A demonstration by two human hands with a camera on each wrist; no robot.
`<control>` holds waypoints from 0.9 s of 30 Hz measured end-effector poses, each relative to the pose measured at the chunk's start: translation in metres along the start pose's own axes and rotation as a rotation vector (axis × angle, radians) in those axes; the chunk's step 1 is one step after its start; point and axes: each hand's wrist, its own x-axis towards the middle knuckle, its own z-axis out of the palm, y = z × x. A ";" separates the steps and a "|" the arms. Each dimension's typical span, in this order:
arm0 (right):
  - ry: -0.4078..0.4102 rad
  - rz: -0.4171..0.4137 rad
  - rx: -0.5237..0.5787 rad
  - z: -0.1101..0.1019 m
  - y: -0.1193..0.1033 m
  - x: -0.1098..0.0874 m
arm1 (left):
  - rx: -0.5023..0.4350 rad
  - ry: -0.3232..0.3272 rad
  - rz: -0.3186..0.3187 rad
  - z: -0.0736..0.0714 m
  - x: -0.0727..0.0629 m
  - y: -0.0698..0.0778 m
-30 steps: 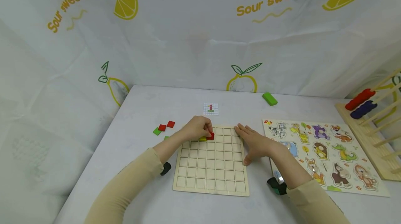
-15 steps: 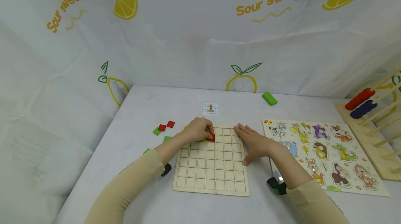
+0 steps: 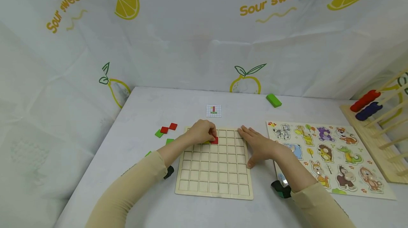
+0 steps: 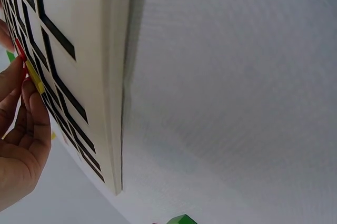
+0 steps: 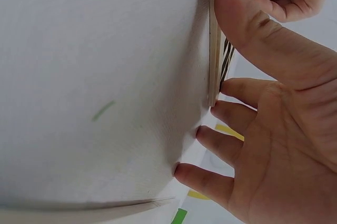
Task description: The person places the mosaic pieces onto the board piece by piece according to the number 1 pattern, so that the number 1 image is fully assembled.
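A wooden grid board [image 3: 214, 176] lies flat on the table in the head view. My left hand [image 3: 203, 131] is over its upper part, thumb and fingertips pinching a red square tile [image 3: 215, 140] at a cell of the second row. Just left of that tile sits a yellow tile [image 4: 35, 78], mostly covered by the hand in the head view. My right hand [image 3: 259, 146] rests along the board's right edge with fingers spread and straight; in the right wrist view its thumb [image 5: 237, 3] lies against the board's side.
Loose red tiles [image 3: 173, 126] and green tiles [image 3: 159, 133] lie left of the board. Behind it is a small pattern card [image 3: 214, 111]. A green block [image 3: 274, 100] is at the back. An animal puzzle [image 3: 325, 157] and a wooden bead rack [image 3: 373, 143] stand at right.
My left hand has moved slightly toward me with the red tile, which shifted a little down and right and now lies flatter in the grid. The right hand stays in place.
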 end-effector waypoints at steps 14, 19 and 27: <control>0.000 -0.005 0.005 0.000 -0.001 0.000 | -0.040 -0.005 -0.001 -0.004 -0.001 -0.002; 0.006 -0.009 -0.001 0.000 0.000 0.000 | -0.063 0.015 -0.036 -0.017 -0.006 -0.008; 0.005 -0.010 0.001 -0.001 -0.001 0.000 | -0.072 0.040 -0.053 -0.051 -0.021 -0.031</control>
